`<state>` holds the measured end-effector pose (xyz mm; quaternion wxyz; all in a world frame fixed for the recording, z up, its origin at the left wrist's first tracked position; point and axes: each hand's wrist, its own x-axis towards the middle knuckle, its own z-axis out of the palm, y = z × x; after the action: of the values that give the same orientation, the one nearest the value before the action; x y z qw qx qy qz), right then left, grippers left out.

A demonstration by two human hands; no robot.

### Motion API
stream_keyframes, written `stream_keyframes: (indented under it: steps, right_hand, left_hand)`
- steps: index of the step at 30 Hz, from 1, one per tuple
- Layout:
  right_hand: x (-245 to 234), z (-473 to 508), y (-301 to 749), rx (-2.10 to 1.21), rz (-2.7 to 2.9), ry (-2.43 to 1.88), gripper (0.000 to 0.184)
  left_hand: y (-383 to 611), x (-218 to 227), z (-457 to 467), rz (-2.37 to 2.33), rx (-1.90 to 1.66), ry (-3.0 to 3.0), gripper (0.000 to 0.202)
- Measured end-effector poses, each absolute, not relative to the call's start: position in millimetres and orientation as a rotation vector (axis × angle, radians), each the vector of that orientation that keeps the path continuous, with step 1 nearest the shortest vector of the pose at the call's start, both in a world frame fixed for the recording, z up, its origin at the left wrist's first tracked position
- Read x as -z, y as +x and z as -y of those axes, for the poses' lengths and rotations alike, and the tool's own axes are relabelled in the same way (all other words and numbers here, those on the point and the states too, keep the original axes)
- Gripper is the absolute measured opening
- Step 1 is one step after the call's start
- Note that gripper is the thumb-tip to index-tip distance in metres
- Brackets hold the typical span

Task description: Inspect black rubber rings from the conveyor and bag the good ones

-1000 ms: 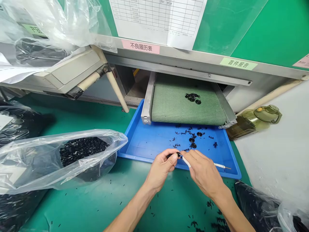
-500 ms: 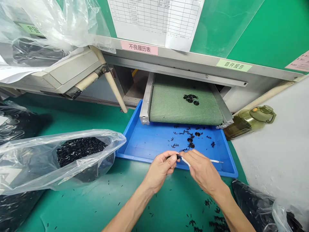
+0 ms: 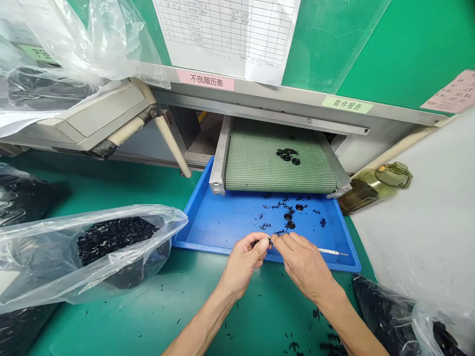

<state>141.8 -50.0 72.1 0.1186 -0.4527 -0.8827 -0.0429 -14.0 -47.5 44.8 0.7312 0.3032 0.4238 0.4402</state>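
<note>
Closer together, left hand [image 3: 245, 260] pinches a black part [image 3: 260, 243], right hand [image 3: 303, 263] a pick [image 3: 332, 251].

Factory floor, apparently inspection station for small moulded parts; wide, distorted view is keeping this a hedge. Green bench mat [image 3: 122, 321] is covering workbench, mesh conveyor belt [image 3: 260, 168] is ending over blue plastic tray [image 3: 193, 237]. Clear poly bag [image 3: 44, 267] is holding loose black moulded parts [image 3: 115, 237]. Pink label [image 3: 205, 80] reading "defect history sheet" and green label [image 3: 347, 104] reading "first-article report" are sitting on steel rail [image 3: 282, 95], printed grid log sheet [image 3: 226, 34] hanging above on green panel [image 3: 408, 49].
</note>
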Motion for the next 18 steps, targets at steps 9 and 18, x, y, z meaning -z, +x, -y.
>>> stream_keyframes:
  steps: [9, 18]
  right_hand:
    - [-48, 48, 103, -0.472, 2.095, -1.894, 0.025]
    - [-36, 12, 126, -0.999, 1.683, -1.747, 0.035]
  left_hand:
    - [1, -13, 36, -1.077, -1.126, 0.586, 0.035]
    - [-2, -11, 27, -1.118, -1.268, 0.482, 0.031]
